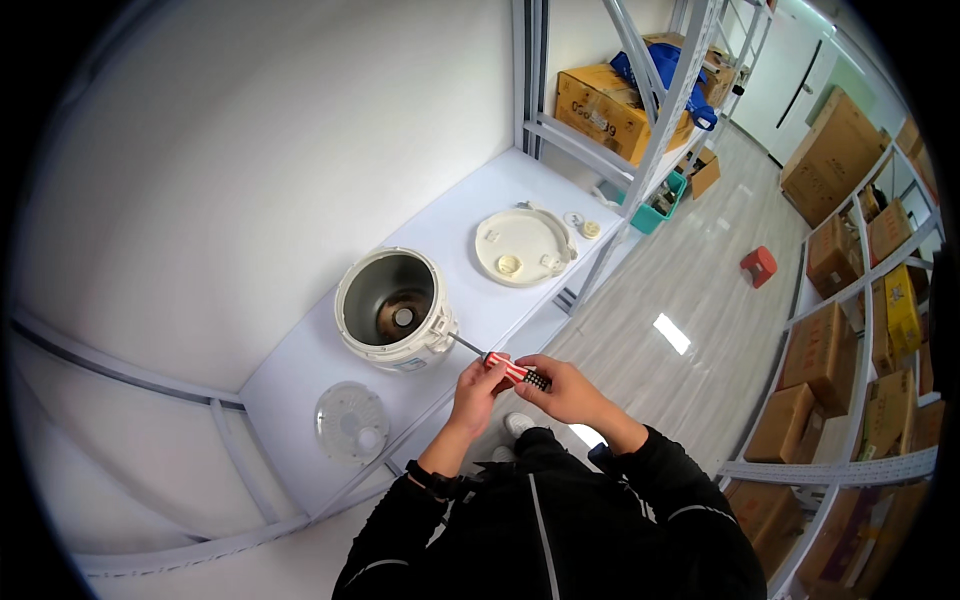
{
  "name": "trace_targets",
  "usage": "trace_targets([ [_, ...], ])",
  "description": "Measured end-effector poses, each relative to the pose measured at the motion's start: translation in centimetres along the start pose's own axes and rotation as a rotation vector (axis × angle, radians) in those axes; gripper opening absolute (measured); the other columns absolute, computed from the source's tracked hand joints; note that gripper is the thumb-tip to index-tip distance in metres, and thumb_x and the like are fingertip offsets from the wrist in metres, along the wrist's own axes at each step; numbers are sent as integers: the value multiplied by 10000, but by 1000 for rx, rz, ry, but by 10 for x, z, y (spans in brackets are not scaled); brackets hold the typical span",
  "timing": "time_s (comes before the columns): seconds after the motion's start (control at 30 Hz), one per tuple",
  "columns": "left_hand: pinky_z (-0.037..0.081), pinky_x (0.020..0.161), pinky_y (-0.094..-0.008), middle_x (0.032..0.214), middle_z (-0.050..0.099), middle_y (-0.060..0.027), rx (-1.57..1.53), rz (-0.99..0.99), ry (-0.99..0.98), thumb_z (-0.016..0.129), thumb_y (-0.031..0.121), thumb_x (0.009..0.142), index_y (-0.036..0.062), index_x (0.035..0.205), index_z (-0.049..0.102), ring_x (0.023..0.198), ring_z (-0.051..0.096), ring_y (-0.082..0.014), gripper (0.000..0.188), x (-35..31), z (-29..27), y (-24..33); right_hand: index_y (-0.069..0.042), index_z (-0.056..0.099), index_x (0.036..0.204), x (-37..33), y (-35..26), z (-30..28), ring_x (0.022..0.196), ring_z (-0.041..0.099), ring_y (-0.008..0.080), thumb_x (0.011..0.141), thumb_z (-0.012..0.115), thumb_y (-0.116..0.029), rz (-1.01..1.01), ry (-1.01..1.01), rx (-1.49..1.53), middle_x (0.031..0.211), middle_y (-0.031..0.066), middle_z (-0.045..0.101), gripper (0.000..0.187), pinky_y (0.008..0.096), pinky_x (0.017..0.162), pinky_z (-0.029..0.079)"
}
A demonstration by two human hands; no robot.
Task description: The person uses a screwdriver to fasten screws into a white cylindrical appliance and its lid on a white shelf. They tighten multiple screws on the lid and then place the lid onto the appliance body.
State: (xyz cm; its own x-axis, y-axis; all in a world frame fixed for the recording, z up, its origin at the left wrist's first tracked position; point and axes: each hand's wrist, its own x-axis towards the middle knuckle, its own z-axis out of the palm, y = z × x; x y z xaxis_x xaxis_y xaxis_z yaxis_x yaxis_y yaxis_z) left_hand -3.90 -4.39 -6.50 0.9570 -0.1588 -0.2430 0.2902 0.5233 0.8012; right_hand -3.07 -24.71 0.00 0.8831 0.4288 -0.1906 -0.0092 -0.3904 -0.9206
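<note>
Left hand point(474, 398) and right hand point(568, 391) grip screwdriver point(497, 361); cooker point(385, 353) holds round disc point(403, 317).

The person's black-sleeved arms point(395, 520) reach forward and angle inward in front of the body. The left hand point(478, 394) grips with thumb and fingers bent; the right hand point(570, 392), close beside it, also curls its fingers.
</note>
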Motion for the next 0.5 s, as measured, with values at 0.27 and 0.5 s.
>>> trace_targets([
  [0.27, 592, 895, -342, 1073, 719, -46, 15, -71, 38, 716, 190, 1069, 30, 1188, 641, 993, 714, -159, 213, 4, -14, 2, -64, 648, 1378, 2, -11, 9, 901, 679, 262, 897, 867, -222, -273, 160, -188, 1133, 120, 699, 552, 382, 781, 561],
  [0.5, 514, 1105, -431, 1258, 702, -114, -167, -38, -164, 631, 116, 1094, 17, 1267, 632, 1188, 675, -236, 198, 0, -22, 4, -39, 633, 1402, 15, -2, -12, 770, 642, 171, 1076, 680, -311, 388, -263, 598, 1016, 76, 733, 427, 359, 704, 549],
])
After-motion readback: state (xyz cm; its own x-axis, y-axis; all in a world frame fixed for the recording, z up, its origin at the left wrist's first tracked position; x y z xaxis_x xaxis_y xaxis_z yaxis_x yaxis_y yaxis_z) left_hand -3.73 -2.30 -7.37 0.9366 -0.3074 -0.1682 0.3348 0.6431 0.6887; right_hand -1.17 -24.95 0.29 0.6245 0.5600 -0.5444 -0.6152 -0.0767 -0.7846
